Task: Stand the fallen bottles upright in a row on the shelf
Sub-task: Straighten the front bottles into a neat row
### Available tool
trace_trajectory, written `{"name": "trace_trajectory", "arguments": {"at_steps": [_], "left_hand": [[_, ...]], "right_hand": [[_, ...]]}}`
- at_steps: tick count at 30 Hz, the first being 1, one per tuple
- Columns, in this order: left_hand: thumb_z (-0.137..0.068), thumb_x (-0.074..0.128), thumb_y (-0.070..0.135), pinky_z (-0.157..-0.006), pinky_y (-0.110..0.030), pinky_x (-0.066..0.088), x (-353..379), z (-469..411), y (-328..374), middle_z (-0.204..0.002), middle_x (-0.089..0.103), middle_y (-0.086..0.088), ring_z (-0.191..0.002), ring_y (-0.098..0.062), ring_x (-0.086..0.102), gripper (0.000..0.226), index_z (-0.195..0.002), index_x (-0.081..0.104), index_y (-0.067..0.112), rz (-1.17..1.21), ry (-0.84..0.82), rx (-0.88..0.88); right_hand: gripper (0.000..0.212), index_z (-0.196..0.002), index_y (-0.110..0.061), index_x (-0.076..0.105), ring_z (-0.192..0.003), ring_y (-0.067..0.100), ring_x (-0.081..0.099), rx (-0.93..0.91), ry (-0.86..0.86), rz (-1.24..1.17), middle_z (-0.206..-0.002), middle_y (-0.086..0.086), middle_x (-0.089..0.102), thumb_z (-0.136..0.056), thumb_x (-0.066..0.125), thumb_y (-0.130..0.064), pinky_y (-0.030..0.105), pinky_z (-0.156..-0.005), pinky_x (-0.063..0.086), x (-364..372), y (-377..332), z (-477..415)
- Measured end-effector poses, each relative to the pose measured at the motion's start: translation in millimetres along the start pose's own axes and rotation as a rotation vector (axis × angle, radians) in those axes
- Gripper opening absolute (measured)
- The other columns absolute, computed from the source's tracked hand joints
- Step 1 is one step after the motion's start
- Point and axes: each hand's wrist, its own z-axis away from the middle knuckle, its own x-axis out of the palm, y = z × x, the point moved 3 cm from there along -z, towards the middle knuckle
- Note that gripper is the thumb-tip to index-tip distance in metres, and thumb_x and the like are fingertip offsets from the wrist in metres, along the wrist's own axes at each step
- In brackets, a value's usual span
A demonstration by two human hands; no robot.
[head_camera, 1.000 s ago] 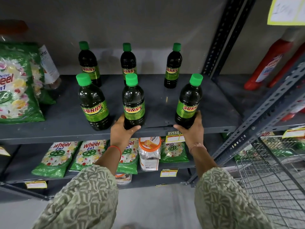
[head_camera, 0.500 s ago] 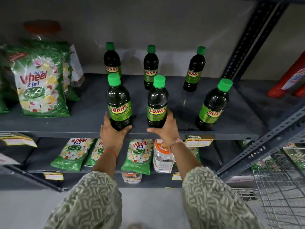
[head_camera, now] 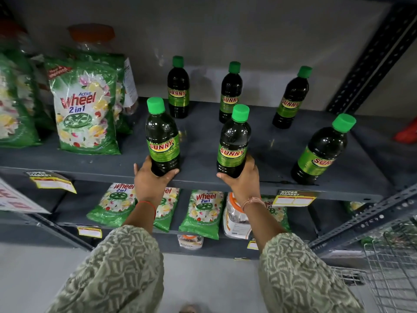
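Several dark bottles with green caps and "SUNNY" labels stand upright on the grey shelf (head_camera: 266, 145), three at the back and three at the front. My left hand (head_camera: 150, 180) grips the base of the front left bottle (head_camera: 162, 137). My right hand (head_camera: 244, 179) grips the base of the front middle bottle (head_camera: 233, 142). The front right bottle (head_camera: 322, 151) stands free near the shelf edge. Behind stand the back left bottle (head_camera: 178, 88), the back middle bottle (head_camera: 230, 92) and the back right bottle (head_camera: 291, 98).
Green "Wheel" detergent bags (head_camera: 86, 109) stand at the left of the same shelf. More bags and a jar (head_camera: 235, 216) lie on the lower shelf. A wire basket (head_camera: 392, 267) sits at the lower right, beside the slotted steel upright (head_camera: 370, 62).
My hands shifted one bottle leftward: the left went from the middle bottle to the front left one, the right from the front right bottle to the middle one. The gap between those two bottles has widened.
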Motion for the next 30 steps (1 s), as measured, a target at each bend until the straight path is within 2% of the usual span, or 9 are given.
{"name": "trace_trajectory", "arguments": {"at_steps": [2, 4, 7, 9, 13, 25, 30], "left_hand": [[-0.065, 0.081, 0.032, -0.121, -0.038, 0.016, -2.7, -0.8, 0.6, -0.120, 0.067, -0.015, -0.128, -0.034, 0.046, 0.068, -0.122, 0.054, 0.008, 0.012, -0.011, -0.018], [-0.064, 0.081, 0.034, -0.117, -0.045, 0.027, -3.7, -2.0, -0.9, -0.121, 0.066, -0.015, -0.130, -0.036, 0.042, 0.070, -0.123, 0.053, 0.010, 0.025, -0.035, -0.033], [-0.061, 0.083, 0.035, -0.106, -0.050, 0.040, -5.9, -1.5, -2.1, -0.122, 0.064, -0.014, -0.124, -0.036, 0.047, 0.076, -0.126, 0.050, 0.013, 0.029, -0.076, -0.019], [-0.062, 0.083, 0.031, -0.101, -0.045, 0.045, -7.4, -0.4, -1.9, -0.122, 0.063, -0.015, -0.119, -0.035, 0.052, 0.078, -0.129, 0.047, 0.013, 0.023, -0.095, -0.005], [-0.068, 0.080, 0.026, -0.095, -0.040, 0.046, -8.6, 0.0, 0.6, -0.124, 0.063, -0.016, -0.116, -0.034, 0.056, 0.075, -0.132, 0.044, 0.011, 0.009, -0.102, 0.010], [-0.067, 0.081, 0.023, -0.098, -0.040, 0.048, -9.4, -2.6, -1.4, -0.122, 0.065, -0.013, -0.115, -0.030, 0.059, 0.074, -0.131, 0.044, 0.015, 0.061, -0.143, -0.042], [-0.068, 0.080, 0.024, -0.098, -0.040, 0.047, -10.2, -3.7, -1.3, -0.124, 0.064, -0.013, -0.117, -0.031, 0.057, 0.075, -0.133, 0.043, 0.015, 0.051, -0.159, -0.041]], "right_hand": [[0.083, -0.126, -0.001, 0.039, -0.113, 0.034, 0.047, 0.003, 0.016, 0.001, -0.118, 0.021, 0.053, -0.061, 0.083, -0.027, 0.041, -0.094, 0.043, -0.9, 1.0, 0.9], [0.084, -0.127, -0.001, 0.038, -0.113, 0.034, 0.047, 0.009, 0.016, 0.003, -0.119, 0.021, 0.053, -0.062, 0.083, -0.027, 0.039, -0.093, 0.042, -0.9, 1.2, 0.9], [0.083, -0.127, -0.002, 0.039, -0.114, 0.034, 0.049, 0.011, 0.021, 0.008, -0.121, 0.021, 0.053, -0.062, 0.083, -0.027, 0.039, -0.093, 0.043, -2.0, 1.4, 0.6], [0.081, -0.126, -0.003, 0.040, -0.113, 0.034, 0.051, 0.015, 0.026, 0.004, -0.121, 0.020, 0.054, -0.062, 0.083, -0.026, 0.038, -0.092, 0.044, -2.6, 1.7, 0.5], [0.080, -0.126, -0.005, 0.039, -0.111, 0.035, 0.054, 0.029, 0.021, 0.000, -0.119, 0.020, 0.057, -0.063, 0.082, -0.028, 0.044, -0.093, 0.049, -1.9, 4.2, 1.7], [0.073, -0.124, -0.004, 0.040, -0.107, 0.034, 0.057, 0.014, 0.010, -0.005, -0.116, 0.020, 0.060, -0.066, 0.081, -0.024, 0.038, -0.089, 0.049, -4.6, 3.8, 3.1], [0.076, -0.126, -0.004, 0.039, -0.108, 0.035, 0.057, 0.012, 0.003, 0.007, -0.116, 0.020, 0.060, -0.066, 0.080, -0.026, 0.041, -0.089, 0.051, -4.4, 3.0, 2.9]]}}
